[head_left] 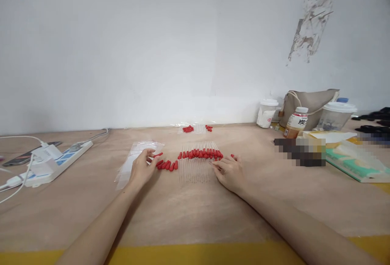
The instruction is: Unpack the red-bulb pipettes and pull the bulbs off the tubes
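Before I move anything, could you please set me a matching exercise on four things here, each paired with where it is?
Things:
1. Left hand
2. Right hand
3. Power strip
4. Bottle

Places:
A. In front of the grey pouch
B. At the right end of the row of red pieces
C. By the clear bags
D. On the far left of the table, with white cables around it

Right pairs: 1-C; 2-B; 3-D; 4-A

The near tabletop gives passage; red pieces block the middle, a power strip the left side.
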### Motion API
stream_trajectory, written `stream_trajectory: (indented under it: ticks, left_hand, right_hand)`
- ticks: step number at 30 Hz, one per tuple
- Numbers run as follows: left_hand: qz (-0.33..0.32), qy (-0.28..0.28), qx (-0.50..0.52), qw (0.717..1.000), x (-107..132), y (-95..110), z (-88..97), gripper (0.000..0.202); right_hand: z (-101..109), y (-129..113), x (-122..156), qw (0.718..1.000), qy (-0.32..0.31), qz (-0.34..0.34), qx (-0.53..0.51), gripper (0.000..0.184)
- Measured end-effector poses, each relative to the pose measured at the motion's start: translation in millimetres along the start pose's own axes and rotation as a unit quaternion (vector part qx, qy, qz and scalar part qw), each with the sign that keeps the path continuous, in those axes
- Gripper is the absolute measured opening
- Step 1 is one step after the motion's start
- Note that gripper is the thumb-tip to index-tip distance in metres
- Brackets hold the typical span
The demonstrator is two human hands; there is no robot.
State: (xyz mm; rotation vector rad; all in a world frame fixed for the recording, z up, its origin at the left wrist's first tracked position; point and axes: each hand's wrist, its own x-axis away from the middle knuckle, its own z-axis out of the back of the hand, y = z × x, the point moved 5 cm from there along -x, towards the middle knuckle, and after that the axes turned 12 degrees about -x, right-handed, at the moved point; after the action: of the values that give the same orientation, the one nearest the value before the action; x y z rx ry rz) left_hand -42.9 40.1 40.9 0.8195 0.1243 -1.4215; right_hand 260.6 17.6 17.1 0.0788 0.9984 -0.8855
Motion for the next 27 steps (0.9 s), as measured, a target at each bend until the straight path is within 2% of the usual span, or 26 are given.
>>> stream_trajectory:
  ticks: [5, 11, 14, 17, 20, 24, 27]
  left_hand:
    - [-0.021, -0.045, -0.050, 0.998, 3.3, 7.8, -3.2, 0.020]
    - [-0.019, -0.102, -0.045, 0.994, 7.0, 10.0, -9.1, 0.025]
    - [-0.036, -0.092, -0.041, 0.994, 7.0, 11.2, -7.8, 0.026]
    - [-0.052, -0.038, -0.053, 0.997, 8.7, 16.3, -0.2, 0.024]
    - [-0.090, -0.005, -0.053, 0.994, 13.8, 32.3, 5.4, 0.021]
    - [-0.207, -0.060, -0.069, 0.974, 18.0, 68.2, -6.5, 0.017]
    - [-0.253, -0.076, -0.107, 0.958, 10.4, 89.1, -23.0, 0.014]
  right_hand:
    - [-1.9, -6.6, 0.7, 0.998, -0.064, 0.003, -0.017, 0.015]
    - [-4.1, -10.1, 1.0, 0.994, -0.108, 0.021, -0.001, 0.027]
    - [-5.9, -8.9, 1.1, 0.992, -0.124, 0.019, 0.000, 0.028]
    - [-6.9, -7.9, 1.6, 0.991, -0.134, 0.018, -0.004, 0.030]
    - [-5.7, -6.9, 1.6, 0.992, -0.122, 0.012, -0.018, 0.028]
    - [-2.2, -3.1, 1.3, 0.996, -0.081, -0.014, -0.043, 0.021]
    - [1.6, 0.6, 1.9, 0.997, -0.051, -0.024, -0.048, 0.019]
